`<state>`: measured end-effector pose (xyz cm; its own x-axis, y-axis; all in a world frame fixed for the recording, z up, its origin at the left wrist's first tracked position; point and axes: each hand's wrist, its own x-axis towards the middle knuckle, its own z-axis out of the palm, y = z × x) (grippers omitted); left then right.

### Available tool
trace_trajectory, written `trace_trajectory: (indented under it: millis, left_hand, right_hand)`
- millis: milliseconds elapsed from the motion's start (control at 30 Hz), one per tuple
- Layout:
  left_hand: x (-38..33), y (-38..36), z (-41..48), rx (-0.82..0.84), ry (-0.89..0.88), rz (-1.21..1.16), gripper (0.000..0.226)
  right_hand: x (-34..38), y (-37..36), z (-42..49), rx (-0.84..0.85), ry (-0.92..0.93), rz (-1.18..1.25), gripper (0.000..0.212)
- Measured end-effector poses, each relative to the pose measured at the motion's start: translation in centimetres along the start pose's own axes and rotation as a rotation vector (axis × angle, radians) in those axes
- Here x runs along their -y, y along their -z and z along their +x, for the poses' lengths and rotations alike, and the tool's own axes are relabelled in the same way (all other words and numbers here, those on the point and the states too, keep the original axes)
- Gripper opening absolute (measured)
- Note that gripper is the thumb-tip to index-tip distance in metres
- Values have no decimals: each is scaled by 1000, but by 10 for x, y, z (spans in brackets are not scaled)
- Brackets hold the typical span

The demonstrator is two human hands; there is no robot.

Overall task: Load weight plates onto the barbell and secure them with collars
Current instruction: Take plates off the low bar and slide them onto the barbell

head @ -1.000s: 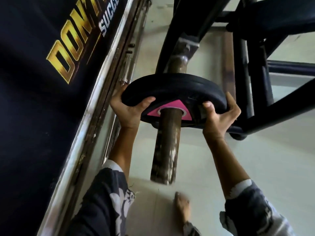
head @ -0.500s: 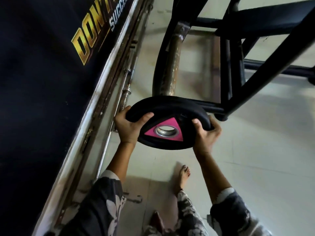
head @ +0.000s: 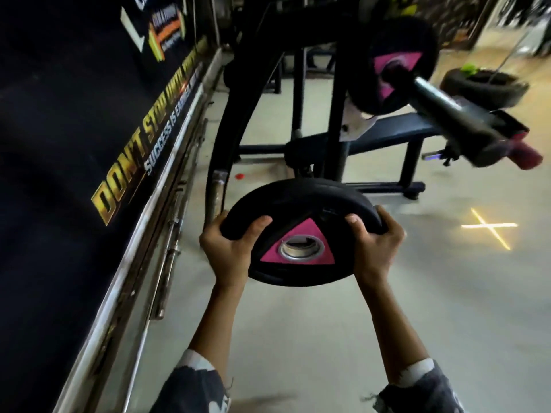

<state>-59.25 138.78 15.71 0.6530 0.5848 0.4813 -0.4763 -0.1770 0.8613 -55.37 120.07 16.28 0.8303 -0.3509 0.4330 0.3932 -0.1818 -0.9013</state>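
Note:
I hold a black weight plate (head: 301, 204) with a pink triangle around its steel hub, nearly flat in front of me. My left hand (head: 229, 248) grips its left rim and my right hand (head: 377, 245) grips its right rim. At the upper right the barbell sleeve (head: 447, 110) sticks out toward me, blurred, with a second black and pink plate (head: 393, 65) on it. The rusty storage peg (head: 217, 189) stands behind the held plate, to its left.
A black bench press rack (head: 235, 114) with a padded bench (head: 384, 134) stands ahead. A dark banner wall (head: 74, 129) with a metal rail runs along the left. Spare bars (head: 171, 234) lie at its foot. A tyre (head: 484, 87) lies far right.
The plate came off the rusty peg and now sits free in both hands. My view has swung up and right, so the loaded barbell end and the bench show.

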Motion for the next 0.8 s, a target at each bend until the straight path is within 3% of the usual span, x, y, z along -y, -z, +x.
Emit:
trace_trajectory:
  millis: [100,267,400,800]
  left_hand:
    - [-20,-63,-17,-4,-9,29,40]
    - [-49,-167,-56,-17,-47,-46,24]
    - [-70,-236,-77,-38,-90,22,21]
    - [-59,-301,-23,-116,-88,80,26]
  right_hand:
    - [6,56,37,-56,44,-29,51]
    - [9,150,98,-69,78,-38,54]
    - [4,202,153,-51,107,-20,57]
    - [-19,178,245,91,42,44,62]
